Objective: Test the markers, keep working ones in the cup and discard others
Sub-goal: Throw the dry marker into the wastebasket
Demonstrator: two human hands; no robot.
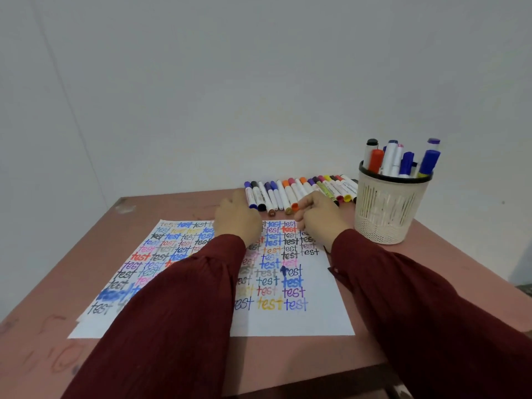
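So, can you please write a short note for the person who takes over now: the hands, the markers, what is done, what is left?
Left hand: lies at the top edge of the paper, beside the row's left end; its fingers are hidden.
Right hand: pinches an orange marker at the row.
Cup: right of the paper, with markers standing in it.
Row of markers: lies at the back of the table.
Done: the paper is nearly full of "test" words.
Left: test the orange marker, then probably the row. No discard place shows.

A sheet (311,321) is being borne by the table (172,205), a marker row (288,192) behind it, a filled cup (385,208) rightward.
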